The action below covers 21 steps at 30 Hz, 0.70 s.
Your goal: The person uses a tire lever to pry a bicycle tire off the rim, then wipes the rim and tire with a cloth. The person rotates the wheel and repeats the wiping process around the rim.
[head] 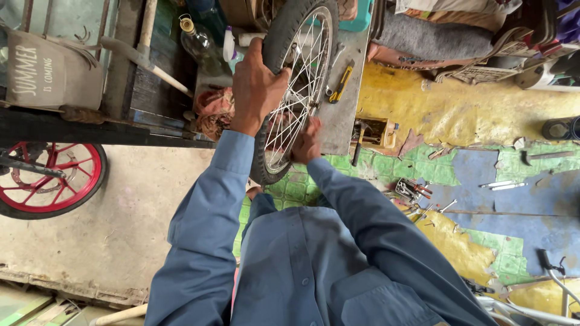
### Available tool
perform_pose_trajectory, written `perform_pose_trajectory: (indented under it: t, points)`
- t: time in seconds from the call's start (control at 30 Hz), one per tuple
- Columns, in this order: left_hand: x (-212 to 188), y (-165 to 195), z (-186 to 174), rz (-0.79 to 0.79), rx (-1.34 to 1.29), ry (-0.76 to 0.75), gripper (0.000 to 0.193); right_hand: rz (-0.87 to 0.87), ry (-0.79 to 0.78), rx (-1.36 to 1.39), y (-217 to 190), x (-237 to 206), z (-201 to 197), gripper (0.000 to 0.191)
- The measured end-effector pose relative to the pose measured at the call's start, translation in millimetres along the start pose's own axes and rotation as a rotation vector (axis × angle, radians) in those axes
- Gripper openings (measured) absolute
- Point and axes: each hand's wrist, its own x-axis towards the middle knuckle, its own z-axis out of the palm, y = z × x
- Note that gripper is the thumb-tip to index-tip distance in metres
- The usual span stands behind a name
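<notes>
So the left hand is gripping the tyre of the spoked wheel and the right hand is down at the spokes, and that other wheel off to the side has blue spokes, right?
Not quite. The other wheel has red spokes, not blue, as the head view shows. The rest holds: the left hand grips the tyre of the spoked wheel, and the right hand is at its spokes.

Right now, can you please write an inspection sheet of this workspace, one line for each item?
Surface: grey bench top, worn, with the wheel standing partly on its edge.
Job's things: spoked wheel with black tyre, held upright.
Clutter: yellow-handled tool on the bench; glass bottle; rags; loose hand tools on the floor.
Grip: left hand wraps the tyre's outer side; right hand is at the spokes, and whether it holds anything cannot be told.
Cables: nothing seen.
Surroundings: red wheel at the left; patchy yellow, green and blue floor; grey cloth bag hanging.
</notes>
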Motion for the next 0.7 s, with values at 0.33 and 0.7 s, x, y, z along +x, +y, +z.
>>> perform_pose_trajectory:
  t: [0.33,0.7]
  points:
    - [-5,-3,1,0.062,0.033,0.049,0.059,0.279,-0.165,0.429,3,-6,-31,0.04]
    - [-22,8,-18,0.058,-0.431,-0.085,0.076,0.689,-0.445,0.926,21,-4,-27,0.037]
